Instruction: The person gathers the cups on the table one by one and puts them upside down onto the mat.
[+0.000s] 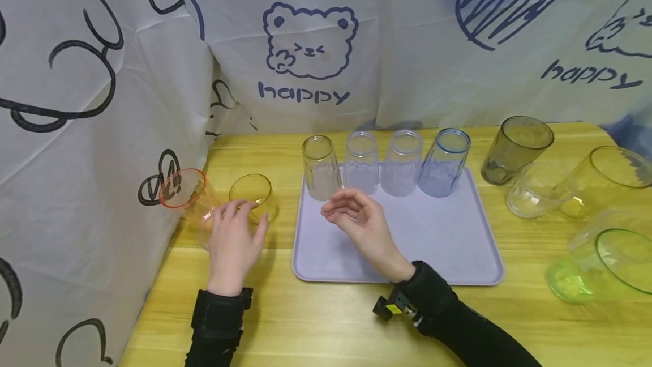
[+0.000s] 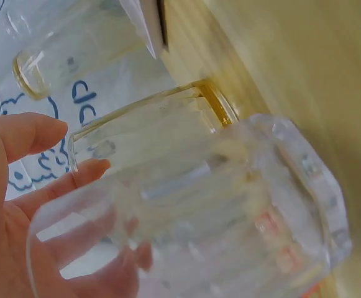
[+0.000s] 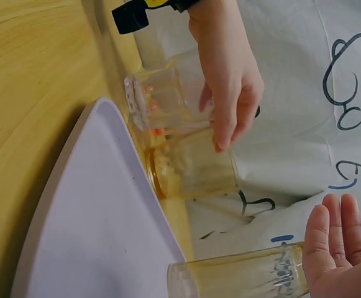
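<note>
My left hand (image 1: 234, 242) reaches over the left of the table, fingers spread and slightly bent beside a yellow glass (image 1: 254, 194). A clear glass (image 2: 186, 217) fills the front of the left wrist view, next to that hand; whether the fingers touch either glass I cannot tell. Just left of the hand, a glass with an orange-red rim (image 1: 183, 188) is partly hidden. My right hand (image 1: 364, 231) hovers over the lilac tray (image 1: 423, 242), fingers loosely bent and holding nothing. Nearest to it stands a pale glass with a yellowish rim (image 1: 321, 171).
Along the tray's back edge are two clear glasses (image 1: 361, 166) and a blue glass (image 1: 444, 166). On the right stand a grey glass (image 1: 514, 152), a clear tumbler (image 1: 532, 194), a large yellow glass (image 1: 606, 180) and a green glass (image 1: 573, 282). Printed cloth (image 1: 417, 72) hangs behind and left.
</note>
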{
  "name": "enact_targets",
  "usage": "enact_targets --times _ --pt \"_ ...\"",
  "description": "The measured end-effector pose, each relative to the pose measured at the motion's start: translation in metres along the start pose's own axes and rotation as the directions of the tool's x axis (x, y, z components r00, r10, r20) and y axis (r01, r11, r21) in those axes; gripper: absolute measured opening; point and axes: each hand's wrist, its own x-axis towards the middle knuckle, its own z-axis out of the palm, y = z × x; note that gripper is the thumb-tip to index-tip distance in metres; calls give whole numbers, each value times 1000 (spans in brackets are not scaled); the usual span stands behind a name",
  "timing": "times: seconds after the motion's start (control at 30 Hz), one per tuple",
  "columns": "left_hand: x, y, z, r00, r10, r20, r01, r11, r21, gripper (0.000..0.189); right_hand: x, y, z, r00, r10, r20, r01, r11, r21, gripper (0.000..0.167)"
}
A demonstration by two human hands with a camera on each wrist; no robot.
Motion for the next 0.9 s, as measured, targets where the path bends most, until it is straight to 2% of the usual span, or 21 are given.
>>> enact_targets --times 0.27,0.4,0.43,0.5,0.57,0.63,0.73,0.8,0.9 --pt "7 15 7 999 30 43 -30 1000 -8 35 0 1 3 1000 21 3 -21 1000 -16 31" --pt "8 17 7 997 45 61 -43 999 -28 37 1 3 6 998 63 14 -63 998 -1 33" --pt "8 17 6 997 51 50 -48 998 -46 37 1 3 7 997 78 18 -79 997 10 33" --pt "7 16 2 998 64 -12 -65 994 -85 36 1 3 9 992 124 23 -125 992 37 34" --pt "7 12 -2 990 69 -127 -87 985 -146 34 1 3 10 985 173 27 -174 983 66 34" --pt "6 6 -7 962 48 -268 -106 972 -208 32 0 2 12 975 222 30 -223 969 105 33" --pt "6 -5 -15 895 -39 -444 -103 951 -291 36 1 1 15 959 281 37 -283 943 173 30" --pt "6 -14 -19 856 -119 -503 -75 934 -350 41 1 1 17 947 317 43 -319 919 231 27" --pt "6 -30 -22 820 -235 -522 -11 905 -425 53 3 0 19 927 369 65 -370 874 314 24"
